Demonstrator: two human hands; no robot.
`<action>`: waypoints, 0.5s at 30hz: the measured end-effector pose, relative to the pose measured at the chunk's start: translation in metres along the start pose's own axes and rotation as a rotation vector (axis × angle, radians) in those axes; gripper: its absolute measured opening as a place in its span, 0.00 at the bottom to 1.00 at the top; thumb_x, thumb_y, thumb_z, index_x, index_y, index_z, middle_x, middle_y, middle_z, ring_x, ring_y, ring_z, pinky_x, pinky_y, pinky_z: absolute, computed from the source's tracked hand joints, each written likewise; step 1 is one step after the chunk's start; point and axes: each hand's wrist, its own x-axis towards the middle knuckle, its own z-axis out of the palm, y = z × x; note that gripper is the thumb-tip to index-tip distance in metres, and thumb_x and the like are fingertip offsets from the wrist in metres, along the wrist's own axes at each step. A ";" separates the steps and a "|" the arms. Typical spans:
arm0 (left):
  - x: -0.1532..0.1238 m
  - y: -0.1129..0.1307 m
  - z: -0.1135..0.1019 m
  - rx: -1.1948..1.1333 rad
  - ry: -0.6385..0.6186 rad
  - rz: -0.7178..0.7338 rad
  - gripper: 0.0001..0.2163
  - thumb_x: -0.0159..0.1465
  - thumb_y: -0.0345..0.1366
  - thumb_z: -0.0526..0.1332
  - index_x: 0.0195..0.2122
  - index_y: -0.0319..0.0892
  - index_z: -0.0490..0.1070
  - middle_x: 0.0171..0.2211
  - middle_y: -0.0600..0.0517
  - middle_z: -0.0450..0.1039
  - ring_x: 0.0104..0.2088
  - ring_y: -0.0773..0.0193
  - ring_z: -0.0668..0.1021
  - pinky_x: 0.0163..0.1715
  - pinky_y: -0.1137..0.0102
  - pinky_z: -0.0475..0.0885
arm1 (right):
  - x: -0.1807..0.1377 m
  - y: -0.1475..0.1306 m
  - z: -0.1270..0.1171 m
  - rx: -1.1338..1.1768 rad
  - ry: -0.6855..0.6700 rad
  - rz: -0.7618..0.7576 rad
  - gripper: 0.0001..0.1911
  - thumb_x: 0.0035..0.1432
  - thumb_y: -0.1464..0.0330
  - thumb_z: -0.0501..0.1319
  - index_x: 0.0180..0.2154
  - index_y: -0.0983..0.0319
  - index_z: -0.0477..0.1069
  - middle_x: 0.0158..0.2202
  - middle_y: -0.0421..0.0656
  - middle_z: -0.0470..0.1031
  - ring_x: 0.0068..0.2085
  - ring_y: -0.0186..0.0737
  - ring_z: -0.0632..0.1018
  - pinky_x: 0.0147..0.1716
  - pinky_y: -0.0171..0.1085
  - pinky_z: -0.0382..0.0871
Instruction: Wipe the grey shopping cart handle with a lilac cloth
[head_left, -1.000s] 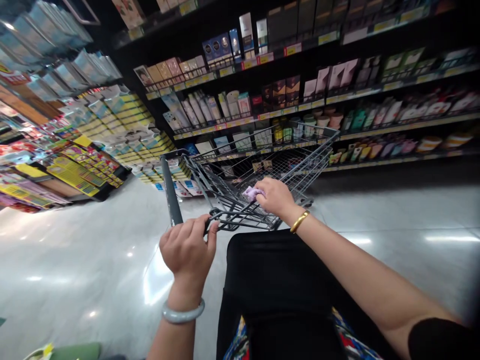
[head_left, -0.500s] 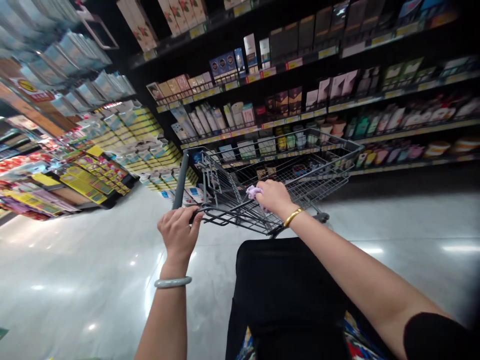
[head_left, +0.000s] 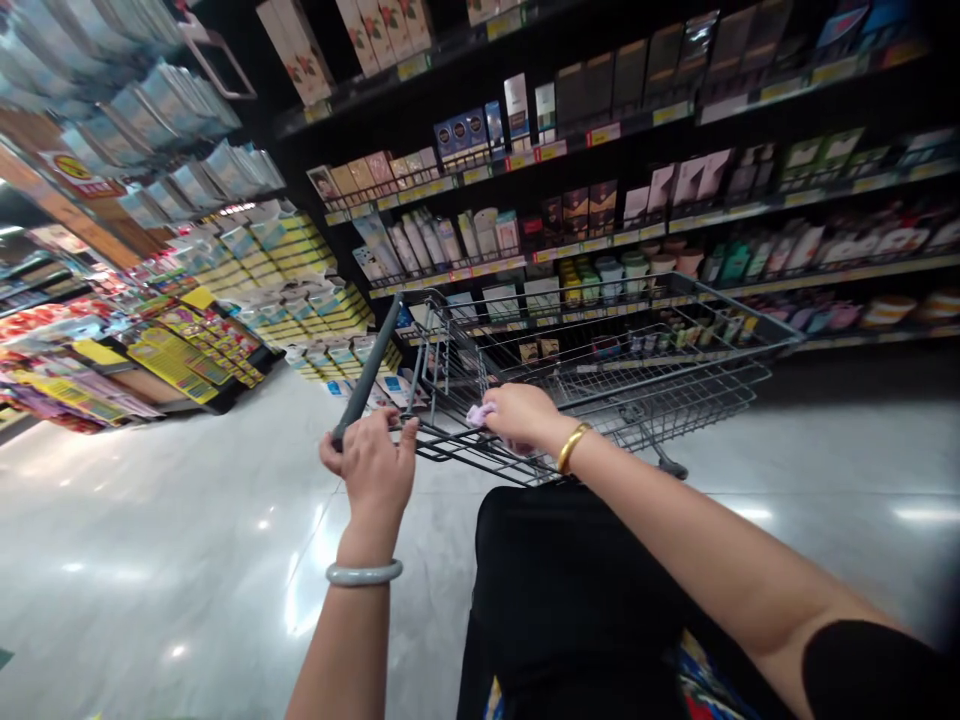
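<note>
A grey wire shopping cart point(head_left: 600, 400) stands sideways in front of me, its handle point(head_left: 375, 360) at the left end. My left hand point(head_left: 371, 450) is closed over the near corner of the cart, where the handle meets the side; its thumb sticks up a little. A grey-green bangle circles that wrist. Bunched in my closed right hand point(head_left: 523, 415) is a light purple cloth point(head_left: 480, 413), at the cart's near side rail. The palm side of this hand is hidden. No goods show in the basket's visible part.
Behind the cart runs a dark shelf unit point(head_left: 540, 255) with bottles, boxes and jars. Stacked yellow-and-white packs point(head_left: 277, 250) stand to the left, with a low display point(head_left: 180, 350) farther left. Glossy pale floor point(head_left: 225, 540) lies below.
The cart has shifted, its far end now farther right and lower in view. My right hand has moved slightly left and down with the cloth. My left hand's fingers have shifted on the corner.
</note>
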 end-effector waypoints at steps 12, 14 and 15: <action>-0.018 0.075 0.041 0.082 -0.335 0.389 0.17 0.71 0.44 0.51 0.35 0.40 0.73 0.32 0.45 0.77 0.37 0.53 0.78 0.48 0.58 0.62 | 0.022 0.024 -0.017 0.186 -0.226 0.052 0.09 0.59 0.64 0.60 0.34 0.63 0.75 0.36 0.47 0.81 0.34 0.40 0.77 0.28 0.33 0.60; -0.025 0.073 0.047 0.064 -0.311 0.383 0.16 0.72 0.44 0.50 0.36 0.40 0.72 0.33 0.45 0.77 0.39 0.54 0.77 0.47 0.59 0.61 | 0.043 0.021 -0.018 0.360 -0.198 0.088 0.09 0.61 0.64 0.60 0.35 0.63 0.74 0.37 0.46 0.81 0.34 0.37 0.77 0.29 0.31 0.62; -0.028 0.072 0.048 0.051 -0.304 0.386 0.16 0.72 0.45 0.50 0.36 0.41 0.71 0.33 0.45 0.77 0.39 0.54 0.77 0.48 0.60 0.61 | 0.054 0.017 -0.016 0.439 -0.133 0.093 0.09 0.61 0.64 0.59 0.38 0.63 0.73 0.39 0.45 0.80 0.36 0.37 0.77 0.30 0.30 0.63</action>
